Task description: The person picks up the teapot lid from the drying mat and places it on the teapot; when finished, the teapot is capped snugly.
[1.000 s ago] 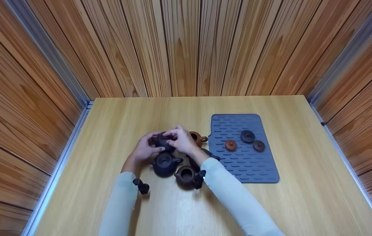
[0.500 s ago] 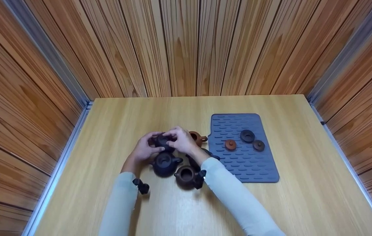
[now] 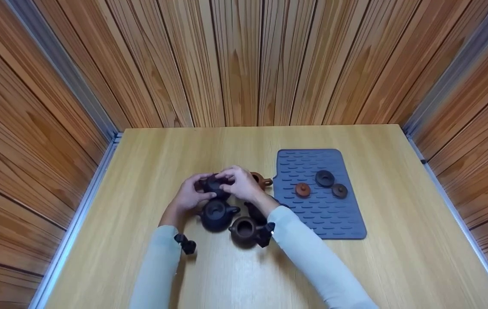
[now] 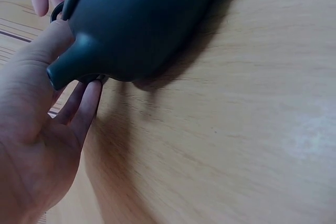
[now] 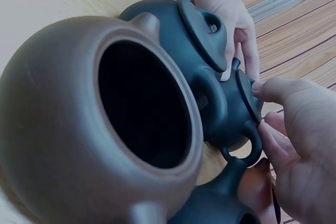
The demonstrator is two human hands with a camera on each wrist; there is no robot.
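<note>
My left hand (image 3: pixel 187 197) grips the side of a small dark teapot (image 3: pixel 214 186), the farthest of the dark pots. At its top, my right hand (image 3: pixel 245 186) pinches the pot's lid (image 5: pixel 249 94), which lies over the opening in the right wrist view. Just nearer stands a larger dark teapot (image 3: pixel 216 218) with its lid on; its spout (image 4: pixel 73 62) partly covers my left hand in the left wrist view. A brown teapot (image 5: pixel 58 114) stands lidless beside it. Behind my right wrist, another dark teapot (image 3: pixel 254 213) is partly hidden.
A reddish-brown teapot (image 3: pixel 262 181) sits just beyond my right hand. On the grey mat (image 3: pixel 312 223) to the right lie a reddish lid (image 3: pixel 303 190), a dark lid (image 3: pixel 318 179) and a brown lid (image 3: pixel 340 191). Wooden panels (image 3: pixel 244 64) rise behind the table.
My right hand and forearm have shifted slightly to the right. The left hand keeps its grip, and the other teapots and the lids on the mat stay where they were.
</note>
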